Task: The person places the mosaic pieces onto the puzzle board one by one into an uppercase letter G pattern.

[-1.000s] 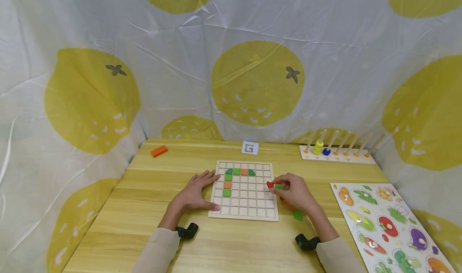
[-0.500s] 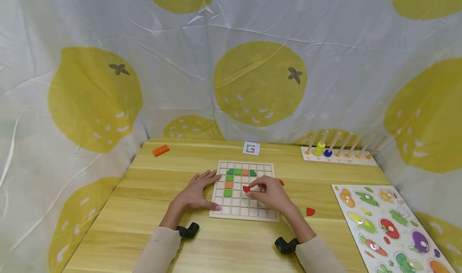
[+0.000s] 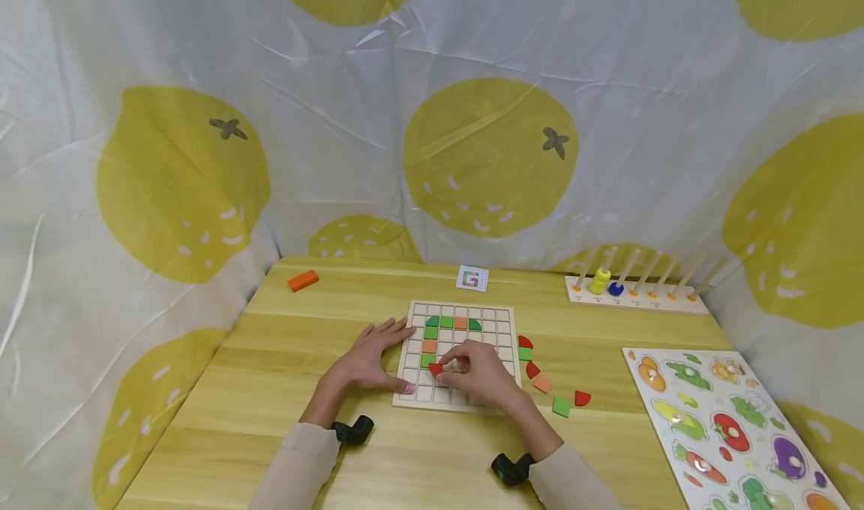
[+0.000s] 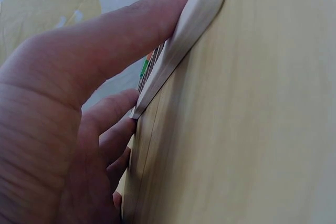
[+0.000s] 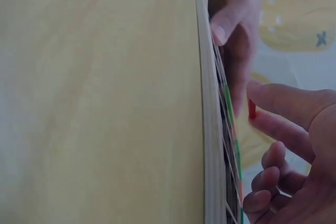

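Note:
In the head view a wooden grid board (image 3: 496, 326) lies on the table, with green and orange tiles in a row and a column at its upper left. My left hand (image 3: 367, 360) rests along the board's left side, fingers spread and thumb on the lower left corner. Between thumb and forefinger, my right hand (image 3: 482, 375) pinches a red quarter-round tile (image 3: 435, 368) just below the lowest green tile (image 3: 428, 360) of the column. The right wrist view shows this red tile edge-on, above the board's face, with the other fingers curled loosely.
Right of the board lie loose pieces: red quarter-rounds (image 3: 583, 398), green squares (image 3: 562, 406) and an orange square (image 3: 542, 383). Behind it is a pattern card (image 3: 472, 278). An orange block (image 3: 303, 280), a peg counting stand (image 3: 637, 294) and a vegetable puzzle (image 3: 695, 397) are farther out.
My right hand has carried the red tile from the loose pieces leftward across the board to below the green-orange column. My left hand has stayed on the board's left side.

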A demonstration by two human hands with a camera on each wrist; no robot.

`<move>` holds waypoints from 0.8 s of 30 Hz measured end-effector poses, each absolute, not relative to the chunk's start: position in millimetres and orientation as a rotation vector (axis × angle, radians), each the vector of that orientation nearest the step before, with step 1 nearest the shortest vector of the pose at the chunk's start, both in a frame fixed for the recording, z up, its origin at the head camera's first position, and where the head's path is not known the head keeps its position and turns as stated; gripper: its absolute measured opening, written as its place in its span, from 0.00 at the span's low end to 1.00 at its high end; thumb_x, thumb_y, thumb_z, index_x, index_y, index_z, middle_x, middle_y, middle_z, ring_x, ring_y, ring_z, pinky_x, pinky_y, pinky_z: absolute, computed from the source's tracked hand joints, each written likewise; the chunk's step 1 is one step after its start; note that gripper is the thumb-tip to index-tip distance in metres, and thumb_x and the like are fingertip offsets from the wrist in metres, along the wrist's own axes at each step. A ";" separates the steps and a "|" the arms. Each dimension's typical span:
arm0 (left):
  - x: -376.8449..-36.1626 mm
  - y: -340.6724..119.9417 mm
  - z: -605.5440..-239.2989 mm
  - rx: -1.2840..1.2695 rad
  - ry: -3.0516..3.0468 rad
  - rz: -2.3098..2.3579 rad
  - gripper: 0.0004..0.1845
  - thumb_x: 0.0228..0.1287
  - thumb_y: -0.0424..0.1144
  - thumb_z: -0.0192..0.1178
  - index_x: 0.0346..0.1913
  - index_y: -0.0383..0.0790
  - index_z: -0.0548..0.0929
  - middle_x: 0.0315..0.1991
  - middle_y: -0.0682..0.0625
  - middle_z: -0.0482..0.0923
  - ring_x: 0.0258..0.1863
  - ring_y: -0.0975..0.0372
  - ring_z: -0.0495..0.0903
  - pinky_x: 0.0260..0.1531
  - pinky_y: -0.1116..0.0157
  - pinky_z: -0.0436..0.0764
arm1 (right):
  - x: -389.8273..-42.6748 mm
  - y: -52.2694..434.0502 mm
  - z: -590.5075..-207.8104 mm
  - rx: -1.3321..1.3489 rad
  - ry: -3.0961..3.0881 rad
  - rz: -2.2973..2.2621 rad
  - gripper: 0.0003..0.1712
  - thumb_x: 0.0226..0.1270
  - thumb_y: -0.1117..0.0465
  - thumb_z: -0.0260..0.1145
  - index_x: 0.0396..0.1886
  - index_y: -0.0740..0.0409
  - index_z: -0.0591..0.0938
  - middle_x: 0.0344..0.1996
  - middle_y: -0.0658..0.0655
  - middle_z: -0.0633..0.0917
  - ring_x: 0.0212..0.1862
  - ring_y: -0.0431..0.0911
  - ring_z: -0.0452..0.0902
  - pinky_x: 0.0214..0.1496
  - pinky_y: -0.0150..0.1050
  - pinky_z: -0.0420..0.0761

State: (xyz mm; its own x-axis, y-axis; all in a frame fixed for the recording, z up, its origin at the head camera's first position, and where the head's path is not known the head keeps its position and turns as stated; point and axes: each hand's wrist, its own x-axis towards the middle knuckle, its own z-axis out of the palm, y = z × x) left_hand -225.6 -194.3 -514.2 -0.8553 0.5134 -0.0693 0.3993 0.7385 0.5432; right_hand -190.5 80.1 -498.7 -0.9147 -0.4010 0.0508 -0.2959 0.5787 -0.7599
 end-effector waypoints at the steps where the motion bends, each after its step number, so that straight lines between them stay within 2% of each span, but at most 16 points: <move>1: -225.3 -194.2 -514.8 0.727 2.728 0.780 0.60 0.43 0.68 0.77 0.81 0.53 0.63 0.84 0.52 0.52 0.84 0.50 0.47 0.81 0.41 0.41 | -189.7 78.6 -499.6 -0.594 2.672 -1.256 0.10 0.61 0.53 0.78 0.41 0.47 0.92 0.24 0.47 0.76 0.30 0.40 0.69 0.31 0.31 0.68; 6: -224.0 -193.5 -515.8 0.723 2.723 0.808 0.60 0.43 0.65 0.79 0.81 0.53 0.63 0.84 0.52 0.53 0.84 0.50 0.47 0.81 0.41 0.42 | -188.6 70.6 -503.9 -0.631 2.664 -1.252 0.10 0.60 0.55 0.79 0.41 0.49 0.92 0.22 0.47 0.74 0.27 0.39 0.66 0.28 0.31 0.65; 17: -224.2 -193.4 -515.2 0.741 2.716 0.820 0.59 0.44 0.64 0.79 0.80 0.51 0.64 0.83 0.49 0.54 0.84 0.47 0.48 0.80 0.39 0.43 | -189.9 62.6 -506.4 -0.599 2.699 -1.155 0.11 0.59 0.52 0.79 0.41 0.46 0.92 0.23 0.47 0.76 0.28 0.41 0.69 0.28 0.32 0.67; 24: -224.9 -193.6 -514.1 0.736 2.718 0.815 0.60 0.44 0.64 0.79 0.81 0.51 0.63 0.83 0.49 0.53 0.84 0.48 0.48 0.80 0.39 0.42 | -189.5 61.8 -506.2 -0.591 2.704 -1.159 0.08 0.62 0.52 0.78 0.39 0.46 0.92 0.24 0.47 0.76 0.28 0.40 0.68 0.28 0.31 0.66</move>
